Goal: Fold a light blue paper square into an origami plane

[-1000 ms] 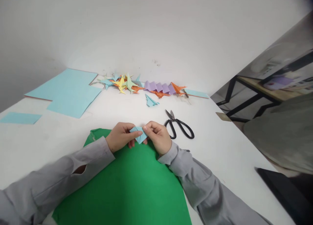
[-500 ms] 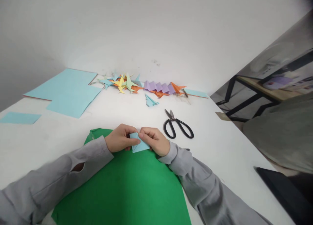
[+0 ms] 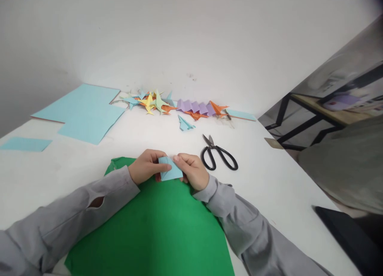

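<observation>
The head camera looks from the wearer's own eye level, forward at 12 o'clock and down over the white table (image 3: 263, 180). It sits above the table's near side, close enough that the left sleeve (image 3: 72, 212) enters from 8 o'clock and the right sleeve (image 3: 254, 224) from between 4 and 5. The left hand (image 3: 147, 166) and right hand (image 3: 194, 171) lie near the middle, towards 7 and 6 o'clock. The wide view reaches the wall (image 3: 191, 36) at 12 and a black frame (image 3: 299, 129) at 3.
</observation>
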